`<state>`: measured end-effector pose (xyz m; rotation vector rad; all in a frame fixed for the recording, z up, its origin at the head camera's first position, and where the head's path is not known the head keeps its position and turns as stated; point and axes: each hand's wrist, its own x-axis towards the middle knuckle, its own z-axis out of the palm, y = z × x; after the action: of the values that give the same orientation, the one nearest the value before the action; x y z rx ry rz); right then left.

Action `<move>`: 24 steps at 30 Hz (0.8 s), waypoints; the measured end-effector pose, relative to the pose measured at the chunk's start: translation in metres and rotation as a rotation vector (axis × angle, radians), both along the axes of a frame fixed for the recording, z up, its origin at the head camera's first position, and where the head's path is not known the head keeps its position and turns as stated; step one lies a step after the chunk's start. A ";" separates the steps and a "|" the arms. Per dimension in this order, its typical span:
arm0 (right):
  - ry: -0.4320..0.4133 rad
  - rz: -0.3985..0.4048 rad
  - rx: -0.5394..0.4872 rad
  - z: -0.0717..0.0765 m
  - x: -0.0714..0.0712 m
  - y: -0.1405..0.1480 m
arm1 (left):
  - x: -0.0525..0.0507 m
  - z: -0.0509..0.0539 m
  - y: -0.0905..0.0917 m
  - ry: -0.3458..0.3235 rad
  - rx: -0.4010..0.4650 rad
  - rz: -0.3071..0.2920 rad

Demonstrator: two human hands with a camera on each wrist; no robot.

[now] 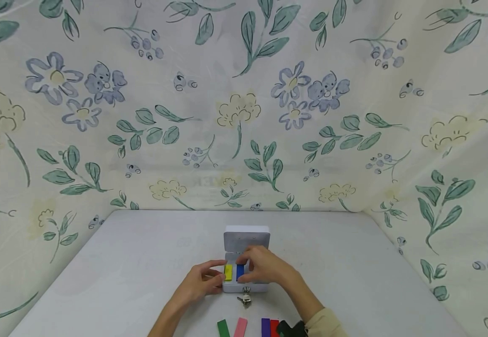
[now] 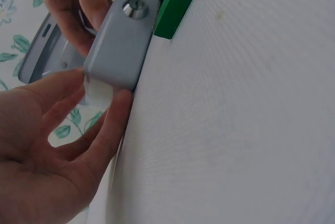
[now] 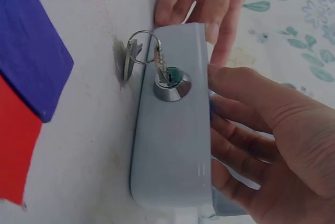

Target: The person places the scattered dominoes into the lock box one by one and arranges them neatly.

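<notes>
A small grey metal box [image 1: 257, 288] stands on the white table with its lid [image 1: 247, 239] raised at the back. Inside lie a yellow block [image 1: 228, 272] at the left and a blue block [image 1: 240, 271] beside it. The right hand [image 1: 265, 266] pinches the blue block by its two ends. The left hand [image 1: 199, 281] touches the box's left side, thumb at the top edge and fingers lower, as the left wrist view shows. A key sits in the lock [image 3: 172, 84] on the front face, with another key [image 3: 131, 59] hanging from its ring.
Toward the near edge of the table [image 1: 142, 262] lie a green block [image 1: 223, 328], a pink block [image 1: 240, 327], a purple block [image 1: 265, 327] and a red block [image 1: 274, 327]. A dark object [image 1: 292, 329] is by the right sleeve. Floral cloth [image 1: 244, 117] hangs behind.
</notes>
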<state>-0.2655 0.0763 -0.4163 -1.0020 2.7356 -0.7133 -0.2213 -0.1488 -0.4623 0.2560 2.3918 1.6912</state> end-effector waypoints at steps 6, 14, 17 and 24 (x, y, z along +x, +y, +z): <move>0.002 -0.006 0.002 -0.007 -0.004 -0.004 | 0.000 0.000 0.000 0.001 0.004 -0.005; -0.011 -0.010 -0.005 -0.012 -0.007 -0.007 | -0.001 -0.002 -0.001 0.003 0.015 -0.017; -0.011 -0.001 -0.012 -0.013 -0.008 -0.007 | -0.001 -0.002 -0.001 0.000 0.015 -0.019; -0.011 -0.021 0.004 -0.014 -0.008 -0.010 | -0.003 -0.003 -0.001 0.003 0.003 -0.012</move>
<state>-0.2739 0.0661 -0.4306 -0.9670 2.7406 -0.7140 -0.2239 -0.1496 -0.4649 0.2734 2.3847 1.6905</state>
